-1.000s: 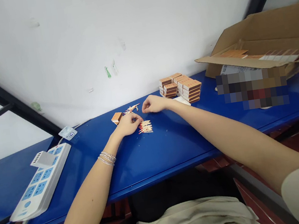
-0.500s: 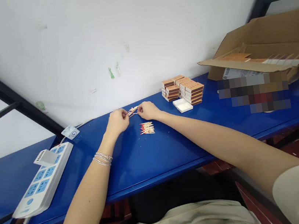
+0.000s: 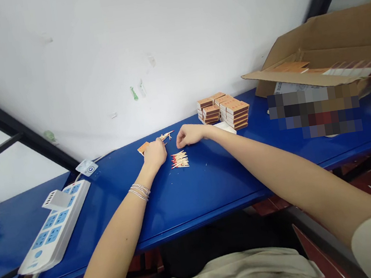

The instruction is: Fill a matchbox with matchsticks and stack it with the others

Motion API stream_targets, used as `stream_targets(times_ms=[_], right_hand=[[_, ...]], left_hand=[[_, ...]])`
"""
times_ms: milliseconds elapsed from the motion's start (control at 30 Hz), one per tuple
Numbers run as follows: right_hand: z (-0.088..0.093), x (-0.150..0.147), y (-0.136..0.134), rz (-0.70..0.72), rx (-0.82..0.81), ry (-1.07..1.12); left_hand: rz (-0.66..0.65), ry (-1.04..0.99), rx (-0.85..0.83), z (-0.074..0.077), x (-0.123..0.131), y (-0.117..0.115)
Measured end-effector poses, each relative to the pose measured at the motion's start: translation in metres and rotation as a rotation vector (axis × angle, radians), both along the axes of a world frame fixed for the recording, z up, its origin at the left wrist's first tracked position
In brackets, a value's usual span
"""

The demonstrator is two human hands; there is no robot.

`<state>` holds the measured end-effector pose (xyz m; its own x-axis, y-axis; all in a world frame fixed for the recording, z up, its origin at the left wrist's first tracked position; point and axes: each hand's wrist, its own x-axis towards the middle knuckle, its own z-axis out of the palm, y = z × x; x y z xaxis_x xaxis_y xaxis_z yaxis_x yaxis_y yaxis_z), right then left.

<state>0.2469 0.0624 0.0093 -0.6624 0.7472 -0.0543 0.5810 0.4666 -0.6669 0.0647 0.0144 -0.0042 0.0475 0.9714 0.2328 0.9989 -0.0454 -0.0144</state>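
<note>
My left hand [image 3: 156,154] is closed beside a loose heap of matches [image 3: 167,136]; its fingertips face away, so what they pinch is hidden. Just behind that hand lies an orange matchbox piece [image 3: 143,147], partly covered by it. My right hand [image 3: 188,135] is closed in a pinch above the table, right of the heap; anything between its fingertips is too small to make out. Nearer to me, below both hands, a row of matches [image 3: 179,159] lies side by side with red heads to the left. A white matchbox tray [image 3: 226,127] is partly hidden by my right forearm.
Stacked matchboxes [image 3: 226,108] stand against the wall. A large open cardboard box [image 3: 326,36] with more matchboxes is at the right. A white power strip [image 3: 54,226] lies at the left of the blue table [image 3: 194,202], near a small white device [image 3: 87,167].
My left hand has shifted right and slightly down, uncovering the orange matchbox piece. The right hand has drawn away from the heap toward the row of matches. The view has shifted slightly.
</note>
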Motion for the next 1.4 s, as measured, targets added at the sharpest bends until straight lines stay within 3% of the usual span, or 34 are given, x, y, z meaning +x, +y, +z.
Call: stream_targets(times_ms=[167,300,433,633,933,1267,1400], right_hand=[[-0.016,-0.001,0.014,-0.202,0.185,0.053],[-0.026,-0.009,0.018,-0.281,0.371,0.080],[-0.034,-0.024,0.026,-0.261,0.448,0.091],[-0.038,-0.033,0.037,-0.240,0.489,0.070],[-0.033,-0.033,0.031,-0.347,0.405,0.099],[-0.019,-0.018,0.016,-0.356,0.318,-0.161],[-0.016,-0.008,0.017,-0.316,0.172,0.025]], left_hand=[[-0.211,-0.233,-0.123,0.007,0.004,-0.007],[-0.335,-0.427,-0.262,0.011,0.001,-0.012],[-0.262,-0.480,-0.233,0.017,-0.010,-0.017],[-0.150,-0.273,-0.073,0.026,-0.021,-0.022],[-0.119,-0.267,-0.056,0.025,-0.022,-0.021],[-0.135,-0.286,-0.043,0.024,-0.024,-0.019],[-0.148,-0.469,-0.073,0.021,-0.019,-0.020]])
